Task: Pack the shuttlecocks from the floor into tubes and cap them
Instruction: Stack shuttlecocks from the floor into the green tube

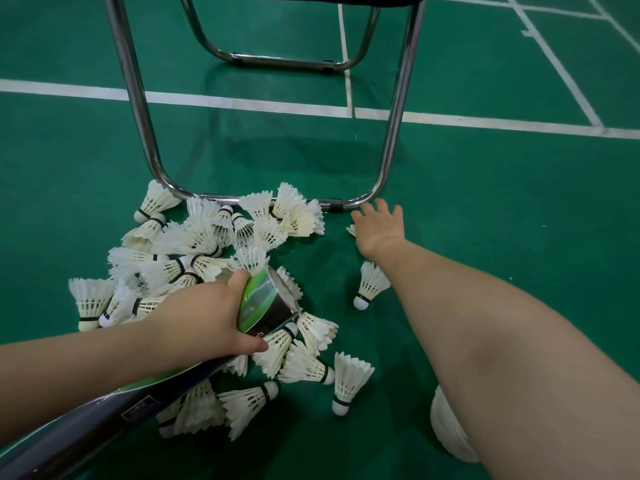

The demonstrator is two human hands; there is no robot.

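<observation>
Several white feather shuttlecocks lie in a loose pile (pixel 207 244) on the green floor. My left hand (pixel 207 317) grips a long dark tube (pixel 266 303) with green bands near its open mouth, which points up and to the right above the pile. My right hand (pixel 379 226) reaches forward with fingers spread, just in front of the chair's bar. A bit of white feather (pixel 352 230) shows at its left edge, mostly hidden by the hand. One shuttlecock (pixel 370 284) lies alone under my right forearm, another (pixel 348 382) nearer to me.
A chair with chrome tube legs (pixel 263 200) stands over the far edge of the pile, its front bar on the floor. White court lines (pixel 242 103) cross the floor behind. A white rounded object (pixel 446 427) sits at the lower right, partly behind my right arm.
</observation>
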